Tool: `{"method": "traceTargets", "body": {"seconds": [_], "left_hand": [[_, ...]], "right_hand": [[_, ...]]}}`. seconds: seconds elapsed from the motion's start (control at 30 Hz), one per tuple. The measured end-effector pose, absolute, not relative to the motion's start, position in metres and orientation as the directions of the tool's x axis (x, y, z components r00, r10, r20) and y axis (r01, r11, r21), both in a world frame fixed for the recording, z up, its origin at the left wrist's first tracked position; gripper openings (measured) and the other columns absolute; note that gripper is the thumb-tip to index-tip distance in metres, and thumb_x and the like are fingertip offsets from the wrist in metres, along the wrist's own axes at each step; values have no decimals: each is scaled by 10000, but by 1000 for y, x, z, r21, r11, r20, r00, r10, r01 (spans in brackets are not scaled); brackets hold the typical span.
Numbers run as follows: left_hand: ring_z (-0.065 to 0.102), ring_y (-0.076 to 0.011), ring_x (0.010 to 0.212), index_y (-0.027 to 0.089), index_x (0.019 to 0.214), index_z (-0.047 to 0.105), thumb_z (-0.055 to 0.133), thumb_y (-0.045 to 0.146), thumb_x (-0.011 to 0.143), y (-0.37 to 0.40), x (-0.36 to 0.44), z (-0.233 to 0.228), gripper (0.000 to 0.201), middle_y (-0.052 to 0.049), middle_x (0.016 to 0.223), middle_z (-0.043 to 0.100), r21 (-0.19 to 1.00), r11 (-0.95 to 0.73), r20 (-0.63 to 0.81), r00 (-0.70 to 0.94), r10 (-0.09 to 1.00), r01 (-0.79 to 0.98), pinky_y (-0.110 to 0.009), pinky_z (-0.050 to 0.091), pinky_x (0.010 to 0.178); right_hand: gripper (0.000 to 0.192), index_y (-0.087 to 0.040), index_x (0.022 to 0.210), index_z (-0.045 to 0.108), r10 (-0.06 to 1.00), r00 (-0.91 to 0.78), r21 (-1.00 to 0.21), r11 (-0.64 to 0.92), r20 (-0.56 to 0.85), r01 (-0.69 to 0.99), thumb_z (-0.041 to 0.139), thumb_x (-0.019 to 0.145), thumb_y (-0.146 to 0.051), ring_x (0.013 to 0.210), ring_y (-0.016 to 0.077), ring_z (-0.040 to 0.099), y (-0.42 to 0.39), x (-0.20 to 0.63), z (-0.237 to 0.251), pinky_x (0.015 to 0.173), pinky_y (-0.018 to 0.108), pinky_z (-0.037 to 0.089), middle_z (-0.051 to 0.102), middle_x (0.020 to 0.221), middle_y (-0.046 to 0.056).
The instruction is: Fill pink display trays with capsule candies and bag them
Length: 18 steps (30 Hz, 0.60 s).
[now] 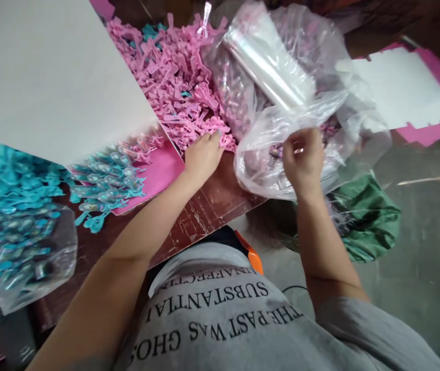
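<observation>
We see the heap of pink plastic pieces (173, 82) on the table (204, 211), left of the clear plastic bag (281, 123); the white card sheet (49, 72) lies further left.

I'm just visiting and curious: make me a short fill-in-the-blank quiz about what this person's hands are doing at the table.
1. The left hand rests on a heap of plastic pieces coloured ____.
2. The right hand reaches into a clear plastic ____.
3. At the far left lies a pile of pieces coloured ____.
4. Below the table edge, by the right forearm, lies a crumpled bag coloured ____.

Missing words: pink; bag; blue; green
</observation>
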State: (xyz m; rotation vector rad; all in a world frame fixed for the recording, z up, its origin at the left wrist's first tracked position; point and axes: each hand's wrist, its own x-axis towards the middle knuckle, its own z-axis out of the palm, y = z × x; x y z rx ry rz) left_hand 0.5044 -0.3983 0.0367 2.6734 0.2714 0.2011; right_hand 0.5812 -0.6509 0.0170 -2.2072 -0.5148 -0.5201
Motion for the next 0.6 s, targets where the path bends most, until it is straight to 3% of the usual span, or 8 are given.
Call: {"method": "traceTargets", "body": {"seconds": [0.1, 0.2, 0.3, 0.4, 0.5, 0.6], "left_hand": [[690, -404, 1272, 113, 1518, 577, 718, 227, 1011, -421, 540, 25, 539, -246, 1397, 697, 343, -908, -41, 970, 241, 240, -475, 560, 1033], [726, -377, 1206, 128, 1573, 531, 581, 133, 1046, -425, 550, 24, 530, -241, 1349, 726, 329, -899, -75, 957, 279, 288, -480, 574, 1012], [748, -346, 1121, 150, 1551, 556, 529, 108, 1045, -412, 533, 24, 508, -203, 1229, 765, 421, -873, 9, 961, 277, 248, -465, 579, 988], [763, -284, 978, 165, 1442, 614, 568, 129, 1024, -389, 495, 22, 422, -155, 1163, 759, 619, -775, 76, 972, 221, 128, -388, 607, 863], [721, -171, 710, 182, 1323, 659, 625, 208, 1018, -372, 448, 23, 308, -79, 1008, 739, 862, -496, -9, 980, 198, 108, -268, 570, 642], [630, -108, 600, 199, 1264, 719, 714, 309, 985, -371, 411, 32, 299, -26, 877, 723, 952, -280, -83, 983, 164, 127, -210, 511, 549]], "right_hand": [[159, -225, 1073, 652, 390, 858, -454, -731, 335, 509, 543, 959, -242, 942, 274, 663, -668, 583, -18, 904, 455, 572, 732, 1043, 116], [248, -190, 1136, 660, 538, 828, -292, -775, 159, 560, 501, 946, -189, 1073, 328, 643, -657, 583, -25, 1001, 481, 519, 745, 1152, 179], [254, -155, 1113, 679, 613, 787, -226, -759, 67, 611, 486, 948, -179, 1091, 345, 646, -651, 588, -14, 975, 451, 512, 746, 1136, 211], [344, -103, 1229, 696, 667, 745, -183, -731, 12, 658, 508, 972, -232, 1088, 360, 673, -664, 591, 3, 920, 447, 544, 741, 1159, 232], [419, -124, 1337, 705, 642, 752, -249, -711, 149, 657, 537, 984, -273, 982, 323, 700, -682, 583, 23, 894, 457, 580, 740, 1088, 182], [365, -211, 1338, 709, 571, 768, -532, -571, 290, 625, 604, 1009, -330, 807, 226, 672, -679, 558, 43, 764, 385, 595, 713, 986, 89]]}}
